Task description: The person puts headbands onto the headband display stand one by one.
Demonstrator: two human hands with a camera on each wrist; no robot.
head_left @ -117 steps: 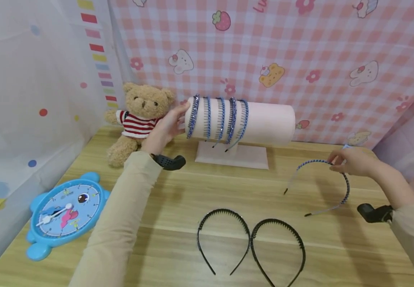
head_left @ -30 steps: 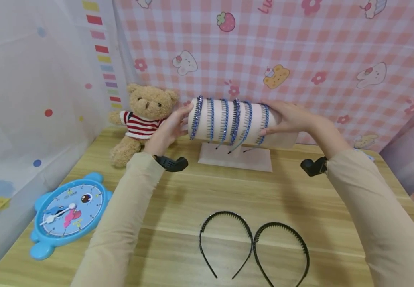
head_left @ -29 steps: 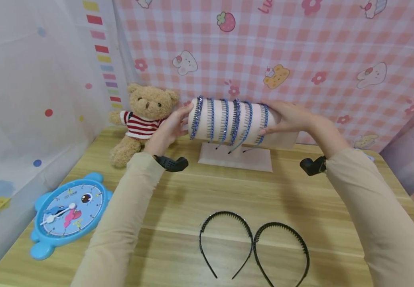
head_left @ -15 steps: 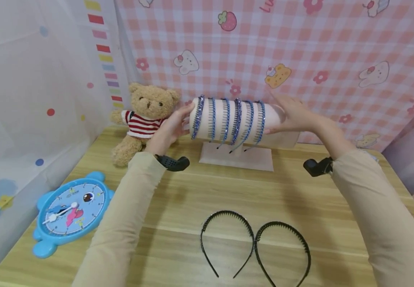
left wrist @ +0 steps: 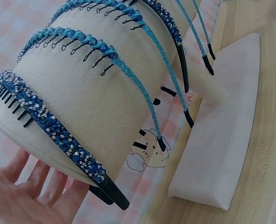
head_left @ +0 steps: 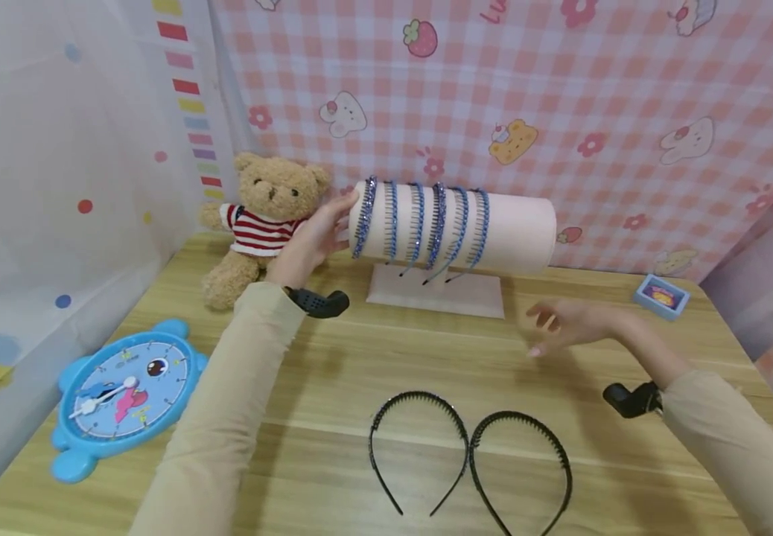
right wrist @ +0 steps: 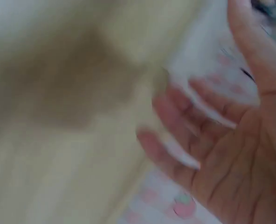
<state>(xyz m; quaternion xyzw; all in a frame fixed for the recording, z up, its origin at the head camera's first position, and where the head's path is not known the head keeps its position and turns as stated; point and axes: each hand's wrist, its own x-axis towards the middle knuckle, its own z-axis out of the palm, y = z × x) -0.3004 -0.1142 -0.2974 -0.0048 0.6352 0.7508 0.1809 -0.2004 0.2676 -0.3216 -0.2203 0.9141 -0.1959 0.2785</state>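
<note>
A pale padded headband stand [head_left: 514, 231] with a flat base [head_left: 436, 290] stands at the back of the table. Several blue headbands, some braided [head_left: 478, 223] and some glittery [head_left: 365, 219], circle its roll in a row from the left end. My left hand [head_left: 319, 231] rests against that left end, fingers extended; in the left wrist view the fingertips touch the edge beside the glittery headband [left wrist: 58, 133]. Over the table, right of the base, my right hand [head_left: 570, 327] holds nothing, its fingers loosely bent. The right wrist view shows its bare palm [right wrist: 240, 172], blurred.
Two black toothed headbands [head_left: 420, 394] [head_left: 520, 414] lie side by side at the front. A brown teddy bear [head_left: 266, 223] sits left of the stand. A blue toy clock [head_left: 135, 394] lies at left, and a small blue box [head_left: 661, 296] is at the back right.
My right hand placed a blue braided headband on the roll, slid it left beside the others, let go and came down to the right. My left hand stayed at the left end.
</note>
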